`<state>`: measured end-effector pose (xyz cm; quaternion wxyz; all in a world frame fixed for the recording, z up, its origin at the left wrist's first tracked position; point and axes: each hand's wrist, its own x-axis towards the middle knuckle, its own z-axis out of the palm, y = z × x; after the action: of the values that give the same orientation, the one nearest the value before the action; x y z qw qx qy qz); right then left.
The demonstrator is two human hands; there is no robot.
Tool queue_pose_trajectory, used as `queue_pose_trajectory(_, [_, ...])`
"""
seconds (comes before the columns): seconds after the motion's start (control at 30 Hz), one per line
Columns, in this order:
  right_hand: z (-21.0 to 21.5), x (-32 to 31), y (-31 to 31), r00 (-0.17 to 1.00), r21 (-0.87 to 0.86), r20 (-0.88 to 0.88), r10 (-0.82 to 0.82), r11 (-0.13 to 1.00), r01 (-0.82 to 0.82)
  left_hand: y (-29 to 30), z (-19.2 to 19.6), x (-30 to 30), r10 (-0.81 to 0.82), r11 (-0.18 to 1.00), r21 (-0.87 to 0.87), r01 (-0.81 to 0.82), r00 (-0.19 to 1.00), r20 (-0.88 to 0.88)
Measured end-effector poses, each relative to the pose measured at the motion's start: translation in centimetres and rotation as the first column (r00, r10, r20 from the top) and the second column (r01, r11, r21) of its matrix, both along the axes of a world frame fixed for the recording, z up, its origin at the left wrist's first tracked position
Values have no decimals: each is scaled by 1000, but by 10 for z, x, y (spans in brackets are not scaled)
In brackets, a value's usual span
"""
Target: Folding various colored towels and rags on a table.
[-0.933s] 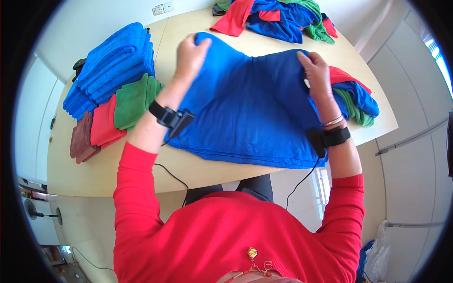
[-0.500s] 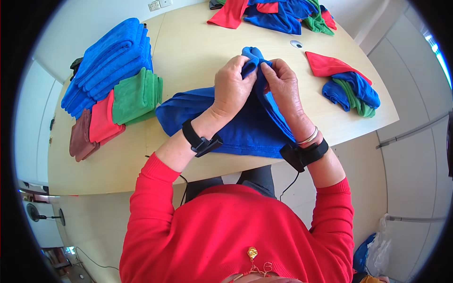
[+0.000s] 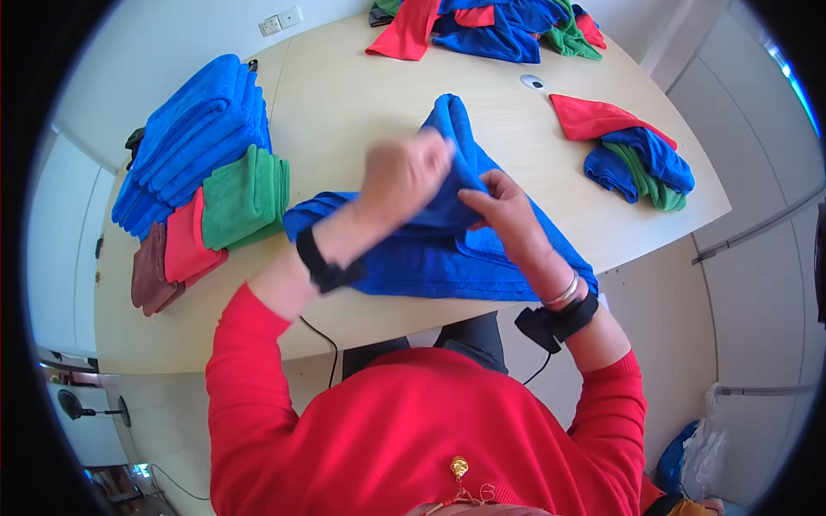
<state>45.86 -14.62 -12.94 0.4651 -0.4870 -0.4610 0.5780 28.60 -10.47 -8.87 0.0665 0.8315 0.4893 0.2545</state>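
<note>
Nearest to you, under both your forearms, lies the large blue cloth of soft fabric (image 3: 413, 271), spread along the near edge of the pale wooden table (image 3: 344, 112); its long side runs from left to right, across your body, while a folded part rises in the middle and makes a narrow peak that points away from you. Your right hand (image 3: 509, 215) is the nearer one to your body; it stands at the right side of this peak, with thumb and forefinger drawn together, and they seem to pinch the edge of the fold. Your left hand (image 3: 400, 172) is a little farther out, at the left side of the peak and nearer to its tip; the fingers are curled at the cloth, but the hand is blurred, so I cannot tell if it grips. The left forearm slants inward to the right, the right forearm inward to the left, and the peak lies beyond and between the two hands. Past your left arm are the folded green cloths (image 3: 245, 198) and the tall stack of folded blue cloths (image 3: 194, 129); on the right is a small loose heap of red, blue and green cloths (image 3: 641, 159); the big mixed pile of crumpled cloths (image 3: 499, 34) is farthest.
</note>
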Motion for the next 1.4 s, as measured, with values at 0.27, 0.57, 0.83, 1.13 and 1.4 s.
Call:
queue_pose_trajectory(0.27, [-32, -21, -23, 937, 366, 343, -70, 929, -64, 194, -41, 9, 118, 876, -481, 35, 952, 283])
queue_pose_trajectory(0.57, [41, 15, -55, 917, 347, 398, -1, 926, -149, 181, -5, 12, -187, 772, -630, 86, 978, -95])
queue_pose_trajectory(0.83, [182, 95, -57, 924, 567, 364, -118, 815, -119, 89, 156, -77, -62, 968, -231, 102, 983, 172])
queue_pose_trajectory(1.13, [235, 142, -5, 632, 745, 617, -469, 607, -277, 7, 250, -80, 67, 998, 0, -69, 966, 249])
queue_pose_trajectory(1.4, [246, 130, -7, 839, 754, 493, -231, 595, -280, 25, 237, -71, -22, 998, -32, 48, 835, 550])
